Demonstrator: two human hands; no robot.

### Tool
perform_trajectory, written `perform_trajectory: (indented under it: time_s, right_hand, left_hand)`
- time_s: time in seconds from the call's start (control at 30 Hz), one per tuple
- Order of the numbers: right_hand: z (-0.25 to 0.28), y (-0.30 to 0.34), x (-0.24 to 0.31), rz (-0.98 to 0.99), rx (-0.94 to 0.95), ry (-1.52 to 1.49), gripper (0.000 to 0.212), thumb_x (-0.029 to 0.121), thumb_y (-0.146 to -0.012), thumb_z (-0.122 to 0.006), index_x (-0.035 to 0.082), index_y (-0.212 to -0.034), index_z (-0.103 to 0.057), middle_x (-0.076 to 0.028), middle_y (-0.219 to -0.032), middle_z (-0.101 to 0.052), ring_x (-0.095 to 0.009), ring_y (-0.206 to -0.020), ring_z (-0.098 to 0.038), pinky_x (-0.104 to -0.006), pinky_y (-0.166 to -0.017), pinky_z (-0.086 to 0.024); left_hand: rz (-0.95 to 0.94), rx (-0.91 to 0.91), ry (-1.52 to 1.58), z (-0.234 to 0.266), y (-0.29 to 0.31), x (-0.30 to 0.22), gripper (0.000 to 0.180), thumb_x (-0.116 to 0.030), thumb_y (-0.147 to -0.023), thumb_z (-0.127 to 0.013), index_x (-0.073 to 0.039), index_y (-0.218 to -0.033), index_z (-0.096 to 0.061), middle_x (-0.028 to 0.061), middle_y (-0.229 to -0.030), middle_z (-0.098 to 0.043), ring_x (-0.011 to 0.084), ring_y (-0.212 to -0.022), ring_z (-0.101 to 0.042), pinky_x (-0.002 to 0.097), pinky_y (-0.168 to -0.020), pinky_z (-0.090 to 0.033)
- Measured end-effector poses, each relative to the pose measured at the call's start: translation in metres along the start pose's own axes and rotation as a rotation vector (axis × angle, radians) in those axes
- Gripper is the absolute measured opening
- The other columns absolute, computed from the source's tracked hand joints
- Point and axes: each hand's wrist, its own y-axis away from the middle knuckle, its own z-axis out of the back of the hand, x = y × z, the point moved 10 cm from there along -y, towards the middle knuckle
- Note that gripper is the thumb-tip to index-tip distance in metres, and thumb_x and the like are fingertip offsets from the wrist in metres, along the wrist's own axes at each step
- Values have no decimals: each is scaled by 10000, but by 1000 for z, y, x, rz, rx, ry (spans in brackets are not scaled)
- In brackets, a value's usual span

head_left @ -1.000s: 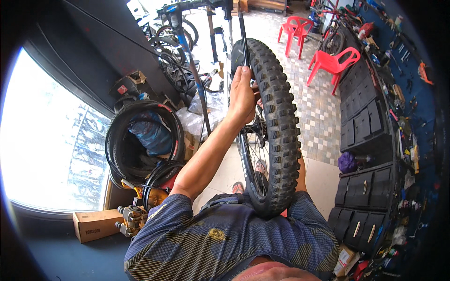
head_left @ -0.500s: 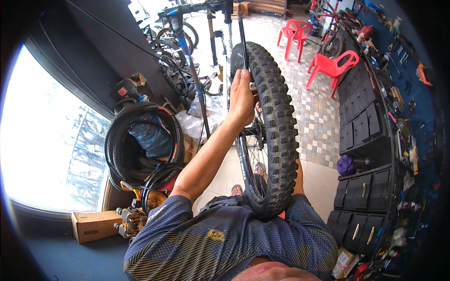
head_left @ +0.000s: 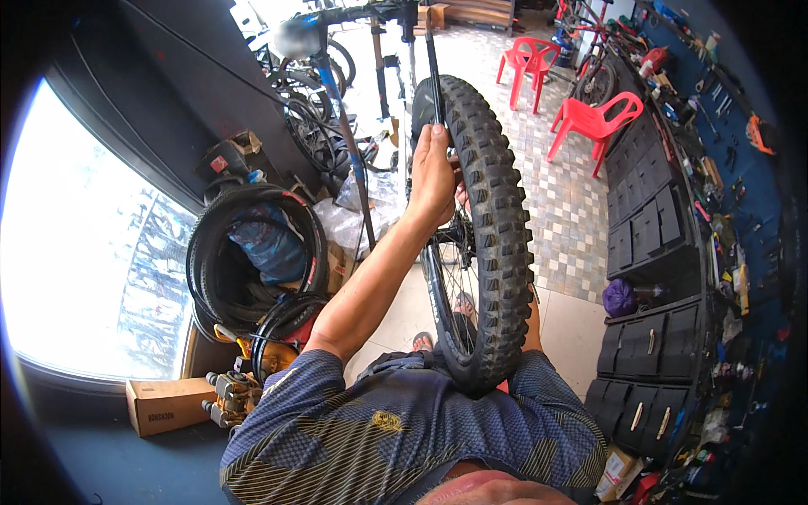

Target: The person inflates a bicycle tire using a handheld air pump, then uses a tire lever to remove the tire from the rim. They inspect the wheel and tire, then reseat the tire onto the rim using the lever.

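A bicycle wheel with a chunky knobby tyre (head_left: 492, 219) stands upright right in front of me, its lower end close to my shirt. On the wheel's left side, my left hand (head_left: 433, 177) is closed, thumb up, at the lower end of a slim black tube (head_left: 433, 71) that runs down beside the tyre. Its fingertips are hidden on the far side. Spokes and the dark hub (head_left: 457, 236) show just below this hand. My right forearm (head_left: 534, 324) passes behind the tyre, which hides most of my right hand. A bit of finger (head_left: 461, 194) shows between tyre and left hand.
A bike frame with a blue tube (head_left: 345, 126) rises ahead on the left. Loose tyres (head_left: 198, 261) and a cardboard box (head_left: 168, 406) lie left. Two red plastic chairs (head_left: 596, 124) stand ahead right. Black drawers (head_left: 644, 337) and a tool wall (head_left: 741, 168) line the right.
The view has shifted very slightly. Both arms and the wheel hold almost the same place, with my left hand still at the black tube.
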Motion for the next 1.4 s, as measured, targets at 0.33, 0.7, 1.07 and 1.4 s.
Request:
perform_trajectory:
  time_s: [0.33,0.7,1.07,1.4]
  right_hand:
    - [-9,-31,-5,-13,19,-19,267,251,-990,-627,38,-1135,-700,-13,-950,-689,-95,-825,-649,-279,-727,-543]
    - [-34,-184,-59,-86,120,-321,269,267,-994,-627,46,-1126,-706,-7,-931,-685,-90,-805,-646,-279,-699,-545]
    - [70,-81,-12,123,-153,535,265,273,-1001,-625,46,-1114,-702,-32,-832,-680,-102,-751,-615,-272,-642,-506]
    - [75,-48,-67,255,-482,1420,435,286,-864,-699,24,-1204,-627,-198,-1065,-688,-376,-999,-660,-446,-871,-534]
  left_hand:
    - [35,-4,18,0,1,4,284,-390,-1105,-332,-134,-1188,-423,64,-761,-597,126,-524,-557,242,-389,-400]
    - [11,-198,-50,32,5,5,422,-398,-1082,-374,-27,-1228,-514,144,-982,-659,265,-845,-672,410,-794,-562]
    - [-45,-17,-276,139,-43,16,369,-196,-1001,-486,40,-1276,-554,181,-1100,-674,261,-880,-698,398,-775,-598]
    - [-89,66,-290,57,-7,7,432,-290,-999,-512,49,-1264,-549,173,-1122,-666,263,-928,-684,396,-826,-577]
